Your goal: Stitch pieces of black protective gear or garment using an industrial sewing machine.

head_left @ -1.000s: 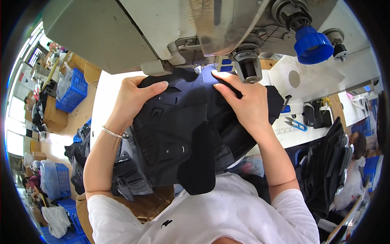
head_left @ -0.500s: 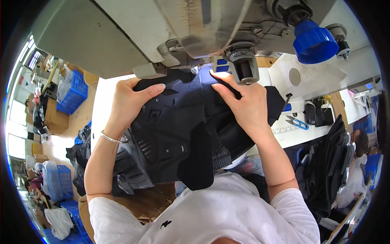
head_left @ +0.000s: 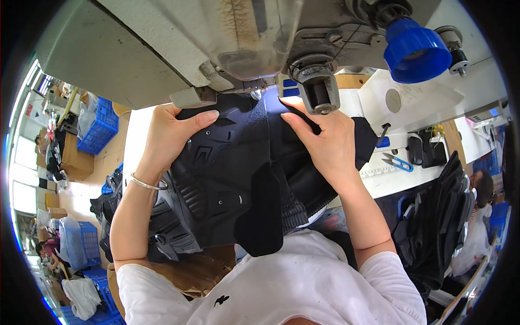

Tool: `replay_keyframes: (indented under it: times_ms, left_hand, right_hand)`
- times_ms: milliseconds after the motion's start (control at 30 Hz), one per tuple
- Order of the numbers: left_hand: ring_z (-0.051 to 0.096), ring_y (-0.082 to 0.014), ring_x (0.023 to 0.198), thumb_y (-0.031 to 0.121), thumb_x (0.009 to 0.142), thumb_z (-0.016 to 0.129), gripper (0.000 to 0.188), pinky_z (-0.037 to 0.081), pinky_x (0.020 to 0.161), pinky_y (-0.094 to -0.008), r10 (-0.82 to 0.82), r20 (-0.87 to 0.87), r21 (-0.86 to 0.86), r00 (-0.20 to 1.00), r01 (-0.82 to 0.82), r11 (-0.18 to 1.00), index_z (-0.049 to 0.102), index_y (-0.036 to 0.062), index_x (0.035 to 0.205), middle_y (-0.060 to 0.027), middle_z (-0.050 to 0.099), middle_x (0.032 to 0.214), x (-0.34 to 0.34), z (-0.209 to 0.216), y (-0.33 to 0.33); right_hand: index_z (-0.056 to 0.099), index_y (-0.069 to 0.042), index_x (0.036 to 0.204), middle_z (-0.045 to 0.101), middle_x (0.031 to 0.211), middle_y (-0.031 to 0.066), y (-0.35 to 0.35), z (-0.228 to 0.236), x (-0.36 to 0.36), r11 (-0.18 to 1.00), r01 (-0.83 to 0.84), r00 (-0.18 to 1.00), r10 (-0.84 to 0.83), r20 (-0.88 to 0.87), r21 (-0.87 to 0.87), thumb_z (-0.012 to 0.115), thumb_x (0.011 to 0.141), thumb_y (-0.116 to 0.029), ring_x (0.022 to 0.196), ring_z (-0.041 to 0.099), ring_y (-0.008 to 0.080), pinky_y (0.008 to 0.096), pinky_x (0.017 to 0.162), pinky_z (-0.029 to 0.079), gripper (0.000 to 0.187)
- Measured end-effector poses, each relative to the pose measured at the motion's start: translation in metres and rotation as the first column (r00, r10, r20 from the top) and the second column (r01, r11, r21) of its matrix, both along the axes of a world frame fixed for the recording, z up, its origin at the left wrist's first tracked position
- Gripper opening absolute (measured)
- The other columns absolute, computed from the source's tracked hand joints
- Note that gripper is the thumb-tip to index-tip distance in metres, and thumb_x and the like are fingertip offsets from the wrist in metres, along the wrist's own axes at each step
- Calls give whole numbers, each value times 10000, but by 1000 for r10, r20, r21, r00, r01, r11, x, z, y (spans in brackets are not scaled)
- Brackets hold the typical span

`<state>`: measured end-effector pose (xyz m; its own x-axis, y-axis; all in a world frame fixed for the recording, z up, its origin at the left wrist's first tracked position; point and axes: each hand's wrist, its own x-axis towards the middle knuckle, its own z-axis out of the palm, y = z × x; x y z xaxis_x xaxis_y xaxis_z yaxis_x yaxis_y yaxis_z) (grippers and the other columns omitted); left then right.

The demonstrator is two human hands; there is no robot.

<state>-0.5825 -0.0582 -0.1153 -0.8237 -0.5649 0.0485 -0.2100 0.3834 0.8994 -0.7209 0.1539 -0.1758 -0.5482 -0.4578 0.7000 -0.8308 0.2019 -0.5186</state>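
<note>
A black fabric panel (head_left: 227,179) with moulded ridges and small eyelets lies under the head of a sewing machine (head_left: 168,43). My left hand (head_left: 172,135) grips its left side, thumb flat on top and fingers tucked out of sight beneath. On the other side of the lit seam, my right hand (head_left: 333,143) pinches the cloth, with its fingertips partly hidden behind a thread bobbin (head_left: 319,95). Both hands sit close below the machine head, which hides the needle. The panel's lower end hangs over the table's near edge towards my white shirt.
Blue-handled thread snips (head_left: 400,162) and a ruler (head_left: 379,172) lie on the white table to the right. Dark fabric pieces (head_left: 433,227) are heaped at lower right. Blue crates (head_left: 100,124) stand along the left, and a cardboard box (head_left: 179,273) is below the table.
The machine head appears slightly further left and larger in view. Both hands keep nearly the same hold on the fabric panel, whose position barely differs.
</note>
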Motion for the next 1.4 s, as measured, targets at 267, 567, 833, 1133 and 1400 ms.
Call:
replay_keyframes:
  times_ms: [267,567,833,1133,1400]
  left_hand:
    - [604,-73,786,205,781,811,351,489,709,-218,-13,32,-50,999,15,999,709,-73,968,-61,704,885,-1,8,1]
    - [560,-34,640,214,787,809,303,446,557,-186,44,75,-79,996,-38,996,718,-58,885,-12,669,736,0,11,7]
    - [564,-47,628,229,798,796,322,450,553,-191,-4,18,34,1000,3,999,710,-72,874,-27,668,734,2,-12,-5]
    - [575,-60,635,254,805,786,345,470,561,-206,35,73,159,997,-46,986,712,-72,890,-37,668,749,1,-6,2]
    - [667,-120,642,303,844,763,398,553,573,-248,-74,153,523,985,-17,852,678,-73,943,-94,700,811,-7,-7,-19]
  right_hand:
    - [713,-111,981,524,656,49,-1,4,0,1000,16,1000,-17,24,26,741,805,-209,577,566,234,352,527,445,203]
    - [684,-72,918,589,704,80,-1,9,-4,999,-14,998,11,67,42,742,801,-198,620,591,279,380,573,457,181]
    - [633,-34,841,578,702,123,2,16,-12,991,-49,998,43,55,121,736,777,-164,638,579,314,399,581,447,178]
    - [590,-3,804,567,693,165,4,24,-26,976,-134,986,115,119,171,731,781,-219,651,562,354,415,586,410,259]
    - [672,-72,889,534,652,138,6,18,-25,975,-125,989,106,107,184,699,831,-320,624,537,320,406,580,400,256]
